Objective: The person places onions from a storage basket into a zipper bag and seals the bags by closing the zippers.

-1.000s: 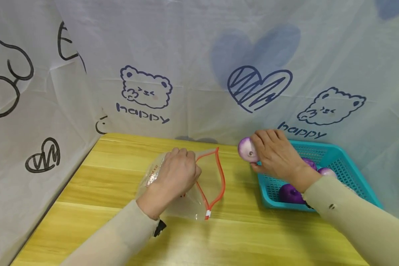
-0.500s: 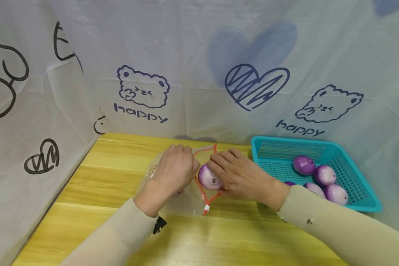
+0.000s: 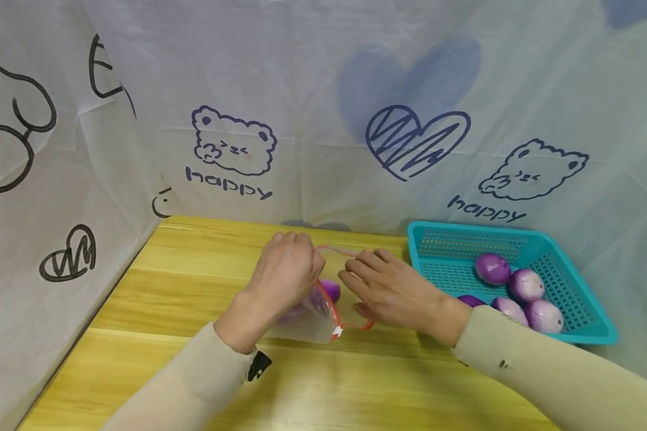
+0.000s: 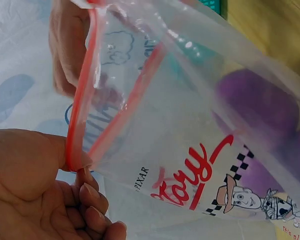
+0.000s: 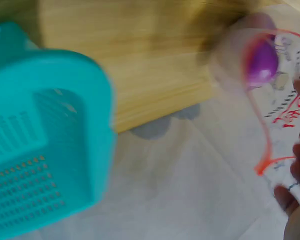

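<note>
My left hand [image 3: 283,269] pinches the red-edged mouth of a clear zip bag [image 4: 140,165] between thumb and fingers. Red lettering and a cartoon cowboy are printed on the plastic. Purple onions show inside the bag, one of them a dark purple onion [image 3: 330,291] near the opening; others are blurred behind the film in the left wrist view. At the right side of the bag's mouth is my right hand [image 3: 393,293], its fingers loosely bent with nothing between them. The red zip rim [image 5: 265,135] stands spread apart beside these fingers.
A teal plastic basket [image 3: 417,239] stands to the right on the wood-grain table [image 3: 167,269], holding several purple and pale onions [image 3: 527,284]. Behind the table hangs a white printed cloth [image 3: 323,179]. The right forearm passes in front of the basket's near side.
My right hand carried a pale purple onion left from over the basket to the bag's mouth and let it go there. My left hand keeps its pinch on the bag.
</note>
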A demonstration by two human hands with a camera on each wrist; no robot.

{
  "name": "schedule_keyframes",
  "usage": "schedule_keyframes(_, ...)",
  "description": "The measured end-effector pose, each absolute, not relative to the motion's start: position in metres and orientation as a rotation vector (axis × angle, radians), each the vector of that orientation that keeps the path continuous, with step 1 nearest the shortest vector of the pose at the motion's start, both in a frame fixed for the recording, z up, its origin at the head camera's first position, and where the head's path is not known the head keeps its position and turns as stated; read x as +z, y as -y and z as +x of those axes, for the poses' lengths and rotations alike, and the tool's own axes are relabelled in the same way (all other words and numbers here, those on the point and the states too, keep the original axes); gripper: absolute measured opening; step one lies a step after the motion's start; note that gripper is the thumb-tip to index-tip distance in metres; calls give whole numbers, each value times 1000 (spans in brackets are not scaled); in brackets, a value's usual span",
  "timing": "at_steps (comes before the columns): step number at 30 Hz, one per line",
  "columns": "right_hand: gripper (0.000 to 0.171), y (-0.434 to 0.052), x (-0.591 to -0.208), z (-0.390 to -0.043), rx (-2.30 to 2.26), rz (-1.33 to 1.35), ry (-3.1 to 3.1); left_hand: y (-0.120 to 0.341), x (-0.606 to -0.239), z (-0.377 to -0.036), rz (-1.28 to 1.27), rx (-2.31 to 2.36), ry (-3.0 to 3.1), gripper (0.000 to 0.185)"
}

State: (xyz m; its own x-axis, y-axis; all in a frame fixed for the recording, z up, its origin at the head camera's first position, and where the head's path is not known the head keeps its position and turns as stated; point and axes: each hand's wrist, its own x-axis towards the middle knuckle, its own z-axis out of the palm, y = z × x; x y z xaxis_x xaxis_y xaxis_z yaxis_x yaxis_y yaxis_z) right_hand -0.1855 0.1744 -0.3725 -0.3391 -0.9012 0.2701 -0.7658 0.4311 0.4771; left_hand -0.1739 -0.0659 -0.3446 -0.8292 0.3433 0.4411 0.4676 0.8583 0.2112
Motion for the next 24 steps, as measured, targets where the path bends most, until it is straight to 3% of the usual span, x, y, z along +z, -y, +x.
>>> schedule_keyframes(3, 41, -185, -378, -188, -271, 1220, 2248, 67, -341, -173, -573, -481, 2653, 30)
schedule_keyframes(6, 42, -193, -386, -189, -176, 1075, 2311, 67, -338, -172, -548, -519, 2662, 29)
schedule_keyframes(13, 26, -184, -393, -183, 88, 975, 2607, 64, -332, -167, -563, -490, 2651, 29)
schedule_keyframes(19, 29, -165, -383, -201, 395, 729, 2847, 56, -329, -157, -637, -414, 2567, 26)
schedule_keyframes(24, 30, -153, -383, -213, 473, 677, 2915, 50, -337, -156, -652, -198, 2456, 22)
